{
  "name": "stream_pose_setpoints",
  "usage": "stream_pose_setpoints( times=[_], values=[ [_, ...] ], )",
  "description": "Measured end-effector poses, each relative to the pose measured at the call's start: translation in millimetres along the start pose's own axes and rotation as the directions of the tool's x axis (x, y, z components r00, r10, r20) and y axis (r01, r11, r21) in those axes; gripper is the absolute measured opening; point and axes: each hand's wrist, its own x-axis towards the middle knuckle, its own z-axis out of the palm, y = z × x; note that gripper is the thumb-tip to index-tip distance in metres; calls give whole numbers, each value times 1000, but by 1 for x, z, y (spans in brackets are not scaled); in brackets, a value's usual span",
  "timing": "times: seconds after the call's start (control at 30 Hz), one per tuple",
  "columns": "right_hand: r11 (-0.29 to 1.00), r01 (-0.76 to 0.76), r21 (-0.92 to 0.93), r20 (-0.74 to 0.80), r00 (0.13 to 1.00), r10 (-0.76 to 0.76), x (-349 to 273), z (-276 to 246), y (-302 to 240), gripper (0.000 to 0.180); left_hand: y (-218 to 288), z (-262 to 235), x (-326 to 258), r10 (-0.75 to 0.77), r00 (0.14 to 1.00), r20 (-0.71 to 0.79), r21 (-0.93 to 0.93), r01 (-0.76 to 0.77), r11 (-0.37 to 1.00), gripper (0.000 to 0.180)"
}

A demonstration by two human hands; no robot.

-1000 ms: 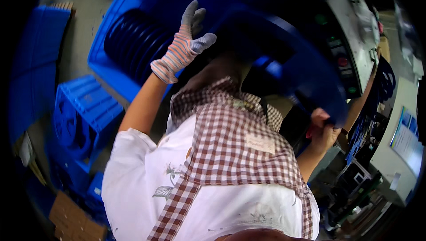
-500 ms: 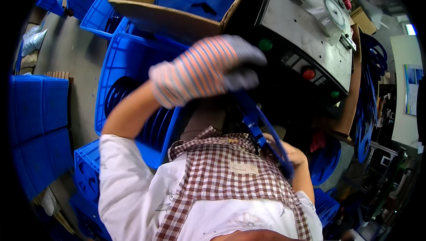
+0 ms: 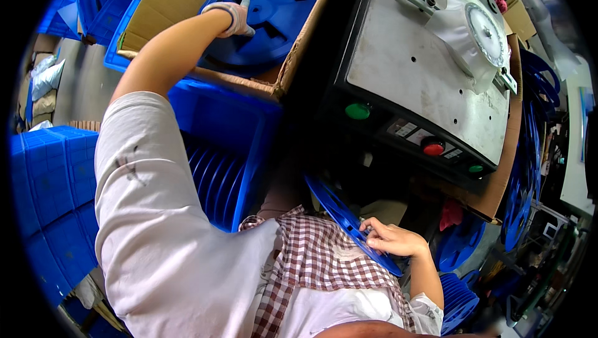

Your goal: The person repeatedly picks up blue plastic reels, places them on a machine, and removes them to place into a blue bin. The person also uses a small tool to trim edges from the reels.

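My left hand (image 3: 232,19), in a striped glove, reaches into a cardboard box (image 3: 281,81) at the upper left. Its thumb and fingers are spread over the slotted face of a blue plastic reel disc (image 3: 289,11); whether they press on it I cannot tell. Down in front of my checked apron, my bare right hand (image 3: 395,241) has its fingers bent against a second blue reel (image 3: 333,204) and holds it. That reel is tilted nearly edge-on, with its lower end by the apron.
A metal-topped machine (image 3: 398,39) with green and red buttons stands at the right, bearing a white round fixture (image 3: 479,33). Blue crates (image 3: 249,151), one with several dark discs, are below the box. More blue reels (image 3: 520,170) lean at the far right.
My left hand has left the reel in front of me and moved up into the cardboard box. My right hand keeps its reel, now tilted the other way. The view has shifted slightly.
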Motion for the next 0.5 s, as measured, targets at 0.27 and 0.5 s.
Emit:
stream_pose_setpoints(
  times=[0.27,0.5],
  values=[
    [974,38,222,27,999,-45,-3,-4,9,55,-25,-3,24,44,937,-347,-15,-52,999,69],
    [972,-169,-161,24,984,175,20,-18,-14,71,-18,-67,-71,232,205,-951,213,-108,971,66]
  ],
)
